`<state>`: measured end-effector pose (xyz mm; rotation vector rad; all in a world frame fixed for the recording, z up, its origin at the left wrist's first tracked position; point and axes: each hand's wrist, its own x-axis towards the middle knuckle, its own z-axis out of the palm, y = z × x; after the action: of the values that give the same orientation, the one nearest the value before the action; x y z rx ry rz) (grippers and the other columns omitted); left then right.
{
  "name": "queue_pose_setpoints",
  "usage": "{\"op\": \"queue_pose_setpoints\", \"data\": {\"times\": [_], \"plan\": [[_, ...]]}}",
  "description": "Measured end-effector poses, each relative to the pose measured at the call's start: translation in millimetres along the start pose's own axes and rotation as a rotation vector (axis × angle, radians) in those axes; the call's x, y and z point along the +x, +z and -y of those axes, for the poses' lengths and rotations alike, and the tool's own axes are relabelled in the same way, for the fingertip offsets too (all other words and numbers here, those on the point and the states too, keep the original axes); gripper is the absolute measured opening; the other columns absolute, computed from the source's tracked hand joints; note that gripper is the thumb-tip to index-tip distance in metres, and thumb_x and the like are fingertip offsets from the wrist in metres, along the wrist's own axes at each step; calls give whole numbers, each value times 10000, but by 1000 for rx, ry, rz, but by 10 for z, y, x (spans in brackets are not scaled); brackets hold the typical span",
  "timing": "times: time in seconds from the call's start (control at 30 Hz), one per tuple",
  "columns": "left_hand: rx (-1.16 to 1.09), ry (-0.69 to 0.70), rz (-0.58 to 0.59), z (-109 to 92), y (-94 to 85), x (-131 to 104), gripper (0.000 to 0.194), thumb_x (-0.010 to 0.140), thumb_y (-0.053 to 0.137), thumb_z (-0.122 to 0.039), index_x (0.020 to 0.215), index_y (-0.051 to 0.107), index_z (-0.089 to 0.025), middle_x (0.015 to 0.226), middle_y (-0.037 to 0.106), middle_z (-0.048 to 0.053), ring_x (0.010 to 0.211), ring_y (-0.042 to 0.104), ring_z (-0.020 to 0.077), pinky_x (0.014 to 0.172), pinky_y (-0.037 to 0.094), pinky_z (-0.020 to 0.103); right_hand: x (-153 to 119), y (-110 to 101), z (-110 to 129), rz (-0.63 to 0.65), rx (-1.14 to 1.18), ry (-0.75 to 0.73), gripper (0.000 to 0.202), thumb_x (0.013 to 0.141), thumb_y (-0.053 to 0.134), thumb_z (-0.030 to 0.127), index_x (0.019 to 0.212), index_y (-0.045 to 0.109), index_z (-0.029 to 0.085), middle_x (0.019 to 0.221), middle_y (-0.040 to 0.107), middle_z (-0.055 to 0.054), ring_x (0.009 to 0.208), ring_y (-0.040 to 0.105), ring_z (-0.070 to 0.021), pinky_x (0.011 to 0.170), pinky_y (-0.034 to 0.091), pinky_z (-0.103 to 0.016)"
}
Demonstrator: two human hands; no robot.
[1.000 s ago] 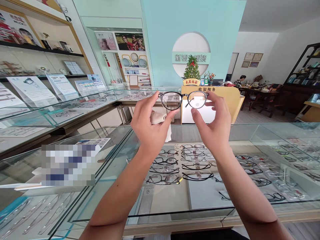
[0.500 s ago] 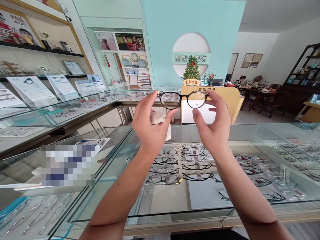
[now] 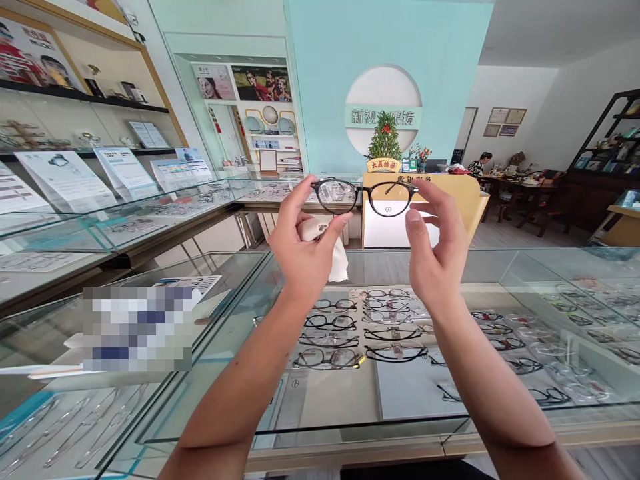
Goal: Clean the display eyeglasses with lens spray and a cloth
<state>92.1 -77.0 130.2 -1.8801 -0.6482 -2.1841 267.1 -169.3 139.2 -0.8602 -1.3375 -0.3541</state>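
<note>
Black round-framed eyeglasses [image 3: 363, 189] are held up in front of me, above the glass counter, their clear lenses side by side. My left hand [image 3: 307, 237] pinches the left end of the frame between thumb and fingers. A whitish cloth [image 3: 339, 261] is tucked in that same hand and hangs below the thumb. At the other end, my right hand [image 3: 437, 240] has its index finger against the outer corner of the frame and its thumb just beside the right rim. The temples of the eyeglasses are mostly hidden.
Below lies a glass display case [image 3: 340, 400] with rows of eyeglass frames [image 3: 330, 323]. Blurred-out papers [image 3: 137, 330] rest on the glass at left. Farther off stand a yellow counter [image 3: 470, 200] with a plant [image 3: 385, 140], and a person [image 3: 480, 163] sits at a table.
My right hand has shifted slightly right, its thumb moving from under the right lens to the outer rim. The eyeglasses have moved a little left. More of the cloth shows below my left hand.
</note>
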Motion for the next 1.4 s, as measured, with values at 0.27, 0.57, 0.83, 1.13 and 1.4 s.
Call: {"op": "queue_pose_setpoints", "data": {"times": [0.27,0.57,0.83,1.13,1.4], "plan": [[16,46,-7,47,-13,-34,677,999,787,-529,1604,537,-355,1580,666,102,1357,701,331,1003,655,476,52,17,-100,-24,143,118,355,1130,510,487,1340,732,307,1415,765,-103,1128,771,-273,972,632,-502],[113,90,-12,-3,-20,-59,704,978,795,-572,1594,547,-335,1532,677,135,1325,724,359,868,671,450,94,23,-186,-63,240,231,311,1108,573,514,1210,773,299,1376,794,-73,932,772,-207,858,639,-429],[93,71,16,-27,-17,-68,697,990,785,-574,1598,542,-333,1504,688,125,1225,753,304,845,672,422,71,52,-304,-64,237,237,323,1112,573,555,1198,759,306,1173,790,-55,927,759,-200,789,633,-379],[42,46,30,-22,-4,-66,681,997,771,-598,1585,554,-332,1515,691,114,1106,764,247,851,667,397,97,44,-260,-82,273,254,321,1085,628,572,1150,740,279,1083,772,-45,928,733,-193,842,626,-382],[3,-1,37,-11,-1,-64,698,965,817,-583,1578,580,-347,1528,681,111,1214,743,287,978,661,460,97,31,-261,-58,338,233,320,1096,615,568,1162,739,281,994,762,-34,767,700,-167,771,601,-366]]}}
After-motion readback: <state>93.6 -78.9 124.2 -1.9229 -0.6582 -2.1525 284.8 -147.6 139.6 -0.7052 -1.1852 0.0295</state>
